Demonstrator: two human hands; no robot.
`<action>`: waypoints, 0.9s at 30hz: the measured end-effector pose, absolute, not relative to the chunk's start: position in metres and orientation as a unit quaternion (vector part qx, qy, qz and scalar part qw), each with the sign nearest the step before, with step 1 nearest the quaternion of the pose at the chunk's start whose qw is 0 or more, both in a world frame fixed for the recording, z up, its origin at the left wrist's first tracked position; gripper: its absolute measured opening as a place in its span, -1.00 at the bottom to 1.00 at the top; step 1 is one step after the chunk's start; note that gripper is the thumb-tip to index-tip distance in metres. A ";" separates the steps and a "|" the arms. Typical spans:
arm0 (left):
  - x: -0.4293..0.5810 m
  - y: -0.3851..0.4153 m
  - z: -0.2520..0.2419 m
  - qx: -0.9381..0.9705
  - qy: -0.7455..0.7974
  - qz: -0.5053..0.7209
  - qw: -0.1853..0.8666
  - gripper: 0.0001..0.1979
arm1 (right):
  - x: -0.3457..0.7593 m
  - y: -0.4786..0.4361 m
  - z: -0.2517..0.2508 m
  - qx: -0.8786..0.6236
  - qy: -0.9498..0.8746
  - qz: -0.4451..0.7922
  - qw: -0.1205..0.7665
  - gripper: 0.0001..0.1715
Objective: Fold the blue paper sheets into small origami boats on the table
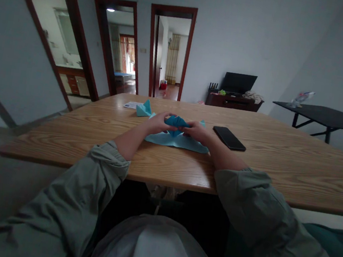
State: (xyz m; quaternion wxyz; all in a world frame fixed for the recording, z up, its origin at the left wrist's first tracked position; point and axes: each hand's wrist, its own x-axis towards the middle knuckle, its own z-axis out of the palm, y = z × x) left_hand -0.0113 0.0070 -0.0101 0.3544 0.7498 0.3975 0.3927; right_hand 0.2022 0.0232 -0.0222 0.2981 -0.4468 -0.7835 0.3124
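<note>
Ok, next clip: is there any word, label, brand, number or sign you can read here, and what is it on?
Nothing here can be read.
The white slip on the wooden table: too small and blurred to tell if it bears print.
The black smartphone and blue folded sheet: no visible markings.

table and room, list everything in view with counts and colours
wooden table: 1, light brown, in front of the person
folded sheet: 1, deep blue, between the hands
flat sheet: 1, pale blue, on the table under the hands
folded piece: 1, pale blue, on the table beyond the left hand
paper: 1, white, at the table's far edge
phone: 1, black, right of the right hand
side table: 1, black, at right
ornament: 1, pale, on the side table
screen: 1, black, on the cabinet
cabinet: 1, dark brown, by the far wall
doorways: 3, dark red frames, beyond the table
left hand: 1, fingers on the folded sheet
right hand: 1, fingers on the folded sheet
sleeves: 2, grey-green, on both arms
</note>
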 end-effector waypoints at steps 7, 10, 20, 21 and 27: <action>-0.017 0.010 -0.011 0.786 0.409 0.345 0.309 -0.63 | 0.203 0.025 -0.024 -0.414 -0.784 0.345 0.306 -0.57; -0.016 0.009 -0.011 0.781 0.400 0.352 0.326 -0.63 | 0.201 0.023 -0.024 -0.409 -0.780 0.369 0.298 -0.60; -0.013 0.010 -0.011 0.691 0.453 0.395 0.402 -0.60 | 0.187 0.011 -0.020 -0.411 -0.807 0.173 0.386 -0.22; -0.014 0.011 -0.012 0.680 0.466 0.397 0.404 -0.62 | 0.185 0.006 -0.018 -0.397 -0.826 0.122 0.380 -0.13; -0.010 0.008 -0.006 0.630 0.482 0.446 0.414 -0.69 | 0.171 -0.016 -0.014 -0.376 -0.882 -0.014 0.285 -0.05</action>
